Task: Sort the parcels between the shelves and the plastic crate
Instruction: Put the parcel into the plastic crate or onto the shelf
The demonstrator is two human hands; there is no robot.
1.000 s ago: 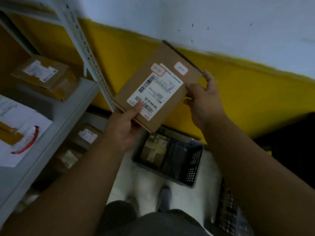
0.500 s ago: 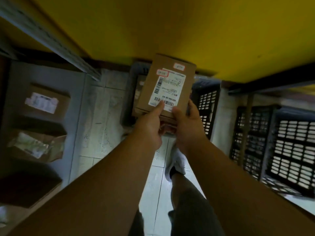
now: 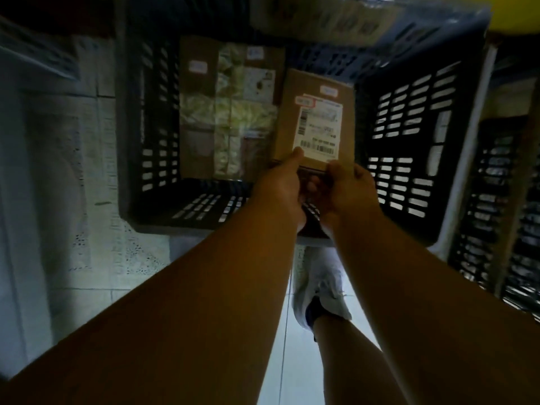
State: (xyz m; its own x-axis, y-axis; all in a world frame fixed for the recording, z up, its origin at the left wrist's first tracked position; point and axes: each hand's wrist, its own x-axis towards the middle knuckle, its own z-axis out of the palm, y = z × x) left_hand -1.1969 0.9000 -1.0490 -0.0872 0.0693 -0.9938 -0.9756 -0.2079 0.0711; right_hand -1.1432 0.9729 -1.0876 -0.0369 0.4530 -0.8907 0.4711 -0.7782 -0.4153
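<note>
A flat brown cardboard parcel (image 3: 314, 112) with a white barcode label hangs inside the opening of the dark plastic crate (image 3: 409, 141). My left hand (image 3: 280, 185) grips its near edge, thumb on the label's lower left corner. My right hand (image 3: 347, 188) holds the same edge from the right, fingers curled under it. In the crate's left half lies a larger brown parcel (image 3: 228, 112) wrapped with yellowish tape. I cannot tell whether the held parcel touches the crate floor.
A grey shelf edge (image 3: 17, 200) runs down the left side over the tiled floor (image 3: 117, 273). More dark slotted crates (image 3: 502, 229) stand at the right. A foot in a white shoe (image 3: 318, 287) is just in front of the crate.
Both hands have lowered the parcel from above the floor down into the crate. The view has tipped further down, so the crate now fills the upper frame.
</note>
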